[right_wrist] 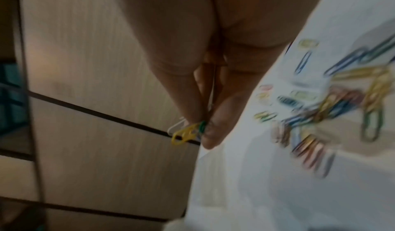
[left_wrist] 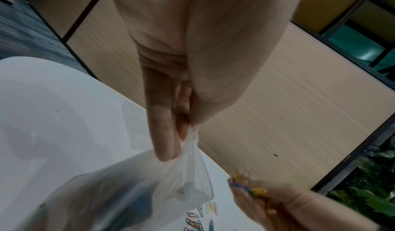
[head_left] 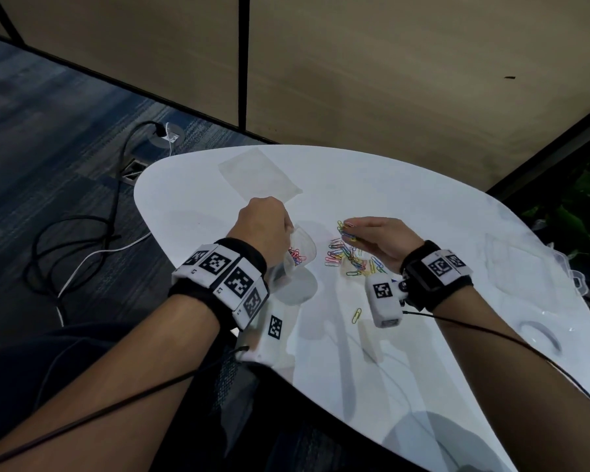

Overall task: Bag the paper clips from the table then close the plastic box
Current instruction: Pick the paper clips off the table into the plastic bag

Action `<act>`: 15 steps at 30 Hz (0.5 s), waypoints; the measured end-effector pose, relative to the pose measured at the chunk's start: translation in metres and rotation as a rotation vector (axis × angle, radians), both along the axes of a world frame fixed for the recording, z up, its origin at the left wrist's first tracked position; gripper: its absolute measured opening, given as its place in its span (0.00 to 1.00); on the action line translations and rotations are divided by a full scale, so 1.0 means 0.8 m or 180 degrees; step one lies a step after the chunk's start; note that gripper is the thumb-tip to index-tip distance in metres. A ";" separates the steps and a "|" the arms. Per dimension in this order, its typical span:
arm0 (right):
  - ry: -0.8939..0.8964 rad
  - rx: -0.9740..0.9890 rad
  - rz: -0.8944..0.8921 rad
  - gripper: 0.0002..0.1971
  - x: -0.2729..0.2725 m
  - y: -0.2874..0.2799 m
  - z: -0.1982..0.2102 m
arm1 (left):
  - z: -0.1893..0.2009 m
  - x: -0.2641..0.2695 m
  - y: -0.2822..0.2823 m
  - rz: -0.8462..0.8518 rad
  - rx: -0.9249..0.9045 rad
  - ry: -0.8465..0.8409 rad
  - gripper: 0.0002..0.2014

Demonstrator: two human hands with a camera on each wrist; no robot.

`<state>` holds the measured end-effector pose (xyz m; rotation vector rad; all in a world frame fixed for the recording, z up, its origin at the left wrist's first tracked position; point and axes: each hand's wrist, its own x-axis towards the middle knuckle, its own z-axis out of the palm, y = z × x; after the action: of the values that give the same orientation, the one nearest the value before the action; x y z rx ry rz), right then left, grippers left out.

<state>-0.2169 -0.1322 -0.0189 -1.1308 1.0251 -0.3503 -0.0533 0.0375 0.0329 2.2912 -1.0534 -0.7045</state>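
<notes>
Coloured paper clips point(head_left: 349, 260) lie in a loose pile on the white table point(head_left: 423, 206). My left hand point(head_left: 285, 224) pinches the rim of a clear plastic bag point(head_left: 298, 255), which hangs open with a few clips inside. In the left wrist view its fingertips point(left_wrist: 169, 151) hold the gathered bag edge point(left_wrist: 192, 143). My right hand point(head_left: 351, 229) hovers just above the pile and pinches a small bunch of clips point(right_wrist: 186, 134). The clear plastic box point(head_left: 525, 267) lies open at the table's right edge. A single yellow clip point(head_left: 356, 315) lies nearer to me.
A second flat clear bag point(head_left: 259, 175) lies at the far side of the table. Black and white cables point(head_left: 82, 253) trail over the carpet on the left. Wood-panel walls point(head_left: 389, 63) stand behind the table, and green plants point(head_left: 583, 212) at the far right.
</notes>
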 end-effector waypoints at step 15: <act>0.1034 -0.1960 0.1651 0.10 0.061 0.094 0.023 | -0.001 0.000 0.000 0.0063 -0.0060 -0.0033 0.09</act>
<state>-0.1685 -0.0567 -0.0002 -2.0064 0.8756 -0.0555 -0.0533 0.0373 0.0325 2.2886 -1.0363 -0.6727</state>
